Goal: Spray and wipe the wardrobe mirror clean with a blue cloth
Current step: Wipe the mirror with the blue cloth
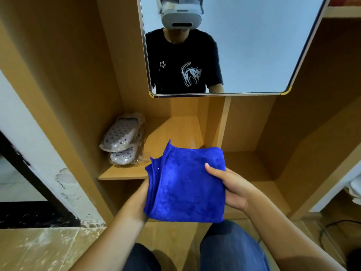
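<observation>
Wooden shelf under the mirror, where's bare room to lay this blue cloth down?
The wooden shelf is bare from its middle to the upright divider on the right. Its left corner is crowded by grey perforated slippers in clear plastic wrap. The lower compartment floor right of the divider looks bare. Both hands hold the folded blue microfibre cloth.

Both hands hold the folded blue cloth (mirror above).

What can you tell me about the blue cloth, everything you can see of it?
The cloth is deep blue and plush, like microfibre, folded into a rough square of several layers whose edges show along its left side. It is held flat in the air in front of the wardrobe shelf, below the mirror. The left hand holds it from beneath, mostly hidden; the right hand grips its right edge, thumb on top.
</observation>
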A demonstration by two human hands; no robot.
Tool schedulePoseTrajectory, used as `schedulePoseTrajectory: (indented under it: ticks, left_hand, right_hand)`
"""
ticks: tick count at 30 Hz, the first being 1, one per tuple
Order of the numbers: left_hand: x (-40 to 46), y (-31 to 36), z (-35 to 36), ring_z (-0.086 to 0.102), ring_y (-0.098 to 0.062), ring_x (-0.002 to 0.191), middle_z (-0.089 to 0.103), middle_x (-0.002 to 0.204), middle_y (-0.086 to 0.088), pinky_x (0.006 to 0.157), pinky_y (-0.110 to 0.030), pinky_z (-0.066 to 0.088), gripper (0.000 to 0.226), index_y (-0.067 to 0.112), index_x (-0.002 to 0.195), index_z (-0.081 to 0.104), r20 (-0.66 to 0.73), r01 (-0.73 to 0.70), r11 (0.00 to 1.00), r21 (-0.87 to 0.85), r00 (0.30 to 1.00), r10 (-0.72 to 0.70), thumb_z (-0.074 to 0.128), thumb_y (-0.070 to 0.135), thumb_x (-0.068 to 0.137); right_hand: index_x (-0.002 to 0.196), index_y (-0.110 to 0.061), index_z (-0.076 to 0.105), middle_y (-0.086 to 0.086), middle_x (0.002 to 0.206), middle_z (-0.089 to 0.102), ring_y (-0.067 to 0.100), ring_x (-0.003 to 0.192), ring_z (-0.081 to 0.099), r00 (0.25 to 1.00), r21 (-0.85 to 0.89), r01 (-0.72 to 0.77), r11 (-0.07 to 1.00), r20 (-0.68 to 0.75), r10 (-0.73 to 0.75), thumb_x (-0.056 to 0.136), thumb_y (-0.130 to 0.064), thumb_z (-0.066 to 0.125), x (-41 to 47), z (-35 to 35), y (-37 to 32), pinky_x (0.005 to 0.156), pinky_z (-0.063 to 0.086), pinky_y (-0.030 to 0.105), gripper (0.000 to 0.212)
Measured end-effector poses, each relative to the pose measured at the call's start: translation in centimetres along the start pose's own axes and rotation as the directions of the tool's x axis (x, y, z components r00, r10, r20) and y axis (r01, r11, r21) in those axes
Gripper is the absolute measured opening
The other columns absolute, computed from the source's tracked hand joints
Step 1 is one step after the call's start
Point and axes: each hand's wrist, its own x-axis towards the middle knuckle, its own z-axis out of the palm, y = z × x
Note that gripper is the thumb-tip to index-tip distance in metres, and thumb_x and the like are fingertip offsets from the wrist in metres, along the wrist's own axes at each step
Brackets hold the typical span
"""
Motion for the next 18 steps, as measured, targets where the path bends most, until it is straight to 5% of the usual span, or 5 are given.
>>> schedulePoseTrajectory:
  ticks: [2, 5, 9, 14, 18]
  left_hand:
    - [1.0, 1.3, 0.4, 0.05, -0.014, 0.038, 0.054, 0.042, -0.001, 0.043, -0.019, 0.041, 0.037, 0.013, 0.061, 0.053, 0.06, 0.021, 1.0, -0.008, 0.998, -0.021, 0.059, 0.038, 0.088]
    - [1.8, 1.9, 0.4, 0.069, -0.026, 0.073, 0.075, 0.074, -0.01, 0.065, -0.037, 0.05, 0.066, 0.017, 0.078, 0.072, 0.059, 0.027, 0.999, 0.027, 0.998, -0.029, 0.038, 0.072, 0.087]
    - [0.9, 1.4, 1.4, 0.073, -0.015, 0.077, 0.076, 0.097, -0.004, 0.062, -0.029, 0.057, 0.012, 0.023, 0.094, 0.067, 0.12, -0.209, 0.926, 0.314, 0.976, 0.18, 0.071, 0.03, 0.085]
    - [1.4, 2.6, 2.9, 0.06, 0.002, 0.094, 0.064, 0.103, 0.018, 0.076, -0.019, 0.047, 0.022, 0.038, 0.099, 0.056, 0.086, -0.472, 0.751, 0.461, 0.867, 0.491, 0.072, 0.032, 0.085]
    - [0.2, 4.7, 4.7, 0.058, 0.015, 0.086, 0.063, 0.098, 0.021, 0.073, -0.008, 0.044, 0.018, 0.039, 0.096, 0.055, 0.072, -0.521, 0.711, 0.473, 0.827, 0.558, 0.068, 0.029, 0.089]
  right_hand:
    - [0.12, -0.011, 0.063, 0.012, 0.117, 0.071, 0.028, 0.108, 0.068, 0.999, -0.026, 0.029, 0.999, -0.029, -0.029, 0.098, -0.018, 0.055, -0.1, -0.3, -0.5, 0.098, 0.05, 0.045, 0.025]
    - [0.116, -0.011, 0.065, 0.013, 0.113, 0.072, 0.029, 0.105, 0.069, 0.996, -0.08, 0.06, 0.995, -0.055, -0.065, 0.097, -0.015, 0.056, -0.2, -0.5, -1.0, 0.097, 0.051, 0.047, 0.02]
    - [0.123, -0.011, 0.061, 0.013, 0.116, 0.071, 0.03, 0.107, 0.068, 0.99, -0.16, 0.128, 0.979, -0.042, -0.136, 0.095, -0.015, 0.061, 0.6, -0.6, -1.0, 0.097, 0.051, 0.05, 0.028]
    - [0.123, -0.013, 0.06, 0.007, 0.115, 0.072, 0.026, 0.106, 0.069, 0.947, -0.285, 0.292, 0.913, -0.049, -0.318, 0.092, -0.016, 0.066, 0.8, -0.1, -2.9, 0.093, 0.054, 0.047, 0.032]
    - [0.113, -0.013, 0.064, 0.005, 0.108, 0.074, 0.022, 0.099, 0.071, 0.9, -0.371, 0.352, 0.859, -0.119, -0.42, 0.091, -0.013, 0.067, -0.4, 1.2, -5.1, 0.084, 0.058, 0.04, 0.022]
